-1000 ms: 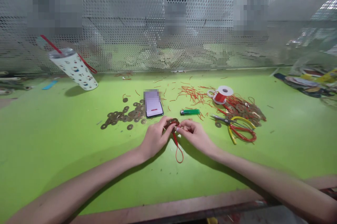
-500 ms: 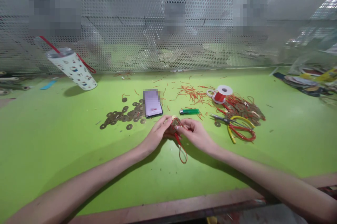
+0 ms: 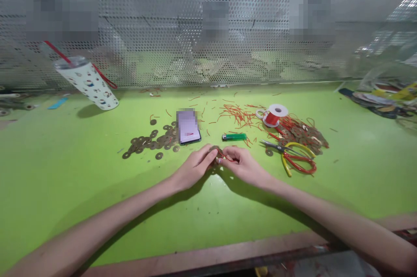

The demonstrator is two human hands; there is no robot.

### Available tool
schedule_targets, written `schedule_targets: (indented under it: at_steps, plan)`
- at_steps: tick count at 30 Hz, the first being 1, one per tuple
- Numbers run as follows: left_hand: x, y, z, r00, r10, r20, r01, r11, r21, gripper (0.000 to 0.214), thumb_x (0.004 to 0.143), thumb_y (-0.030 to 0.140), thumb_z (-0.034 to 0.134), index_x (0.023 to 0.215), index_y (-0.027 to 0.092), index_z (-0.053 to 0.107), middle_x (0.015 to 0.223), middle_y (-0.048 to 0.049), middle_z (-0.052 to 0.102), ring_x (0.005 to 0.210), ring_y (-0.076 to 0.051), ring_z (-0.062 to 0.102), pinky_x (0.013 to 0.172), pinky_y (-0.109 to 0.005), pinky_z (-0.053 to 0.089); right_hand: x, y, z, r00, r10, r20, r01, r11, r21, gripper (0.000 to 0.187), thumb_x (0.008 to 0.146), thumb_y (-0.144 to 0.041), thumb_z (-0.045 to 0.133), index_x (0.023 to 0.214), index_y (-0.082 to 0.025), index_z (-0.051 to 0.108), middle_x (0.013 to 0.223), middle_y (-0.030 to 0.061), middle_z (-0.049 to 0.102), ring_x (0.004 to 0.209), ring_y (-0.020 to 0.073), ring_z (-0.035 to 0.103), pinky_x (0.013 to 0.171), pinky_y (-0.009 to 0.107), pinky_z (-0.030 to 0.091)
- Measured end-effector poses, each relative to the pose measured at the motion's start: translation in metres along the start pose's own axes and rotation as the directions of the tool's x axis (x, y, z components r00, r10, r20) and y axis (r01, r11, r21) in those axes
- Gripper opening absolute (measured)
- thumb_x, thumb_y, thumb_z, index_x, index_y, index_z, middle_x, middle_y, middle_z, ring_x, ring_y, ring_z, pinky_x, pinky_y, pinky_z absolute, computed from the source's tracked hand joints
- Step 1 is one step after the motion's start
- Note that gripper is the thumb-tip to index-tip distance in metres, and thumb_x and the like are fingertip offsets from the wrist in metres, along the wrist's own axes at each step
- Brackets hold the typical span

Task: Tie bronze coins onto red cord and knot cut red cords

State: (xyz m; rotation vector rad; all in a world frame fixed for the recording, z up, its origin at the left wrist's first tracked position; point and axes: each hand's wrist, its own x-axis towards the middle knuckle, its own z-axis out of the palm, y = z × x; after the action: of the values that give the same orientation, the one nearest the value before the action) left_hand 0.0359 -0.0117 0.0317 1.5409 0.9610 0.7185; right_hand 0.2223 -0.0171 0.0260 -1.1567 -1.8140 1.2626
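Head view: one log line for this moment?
left hand: pinching coins | right hand: pinching red cord at coins | on table: loose coins, phone, lighter, scissors, spool

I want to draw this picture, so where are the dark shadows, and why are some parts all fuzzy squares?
In the head view, soft shadows lie under both bare forearms on the bright green tabletop and beside the tilted white patterned cup; the left hand and right hand look fairly sharp; fuzzy squares cover the flat phone screen and patches on the perforated metal screen; edges bend.
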Motion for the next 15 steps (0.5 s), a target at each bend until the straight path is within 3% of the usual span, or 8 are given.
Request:
schedule_targets:
  at_steps: [7, 12, 15]
  plan:
    - [0.004, -0.005, -0.005, 0.999, 0.007, 0.048, -0.011, 0.997, 0.076, 0.032, 0.097, 0.047, 0.05, 0.093, 0.016, 0.059, 0.069, 0.0006, 0.057, 0.059, -0.012, 0.049, 0.053, -0.024, 0.037, 0.002, 0.001, -0.004, 0.997, -0.063, 0.049, 0.071, 0.982, -0.173, 0.032, 0.088, -0.027, 0.056, 0.062, -0.021, 0.04, 0.058, -0.0061, 0.035, 0.054, 0.0097, 0.032, 0.05, 0.025, 0.025]
    - [0.003, -0.01, -0.004, 0.999, 0.034, -0.035, -0.03, 0.992, 0.122, 0.028, 0.095, 0.044, 0.054, 0.093, 0.017, 0.056, 0.063, 0.0023, 0.058, 0.054, -0.012, 0.051, 0.05, -0.022, 0.038, 0.002, 0.002, -0.005, 0.999, -0.033, 0.032, 0.038, 0.984, -0.176, 0.022, 0.089, -0.028, 0.058, 0.069, -0.018, 0.055, 0.058, -0.0054, 0.041, 0.053, 0.0098, 0.035, 0.05, 0.025, 0.026]
    - [0.001, -0.01, -0.003, 0.998, -0.003, -0.055, 0.005, 1.0, 0.028, 0.028, 0.094, 0.045, 0.056, 0.092, 0.017, 0.054, 0.066, 0.0012, 0.06, 0.057, -0.013, 0.058, 0.053, -0.024, 0.047, 0.001, 0.003, -0.003, 1.0, -0.023, -0.016, 0.019, 0.984, -0.177, 0.019, 0.092, -0.031, 0.056, 0.083, -0.016, 0.064, 0.059, -0.0039, 0.048, 0.052, 0.0103, 0.037, 0.049, 0.024, 0.026]
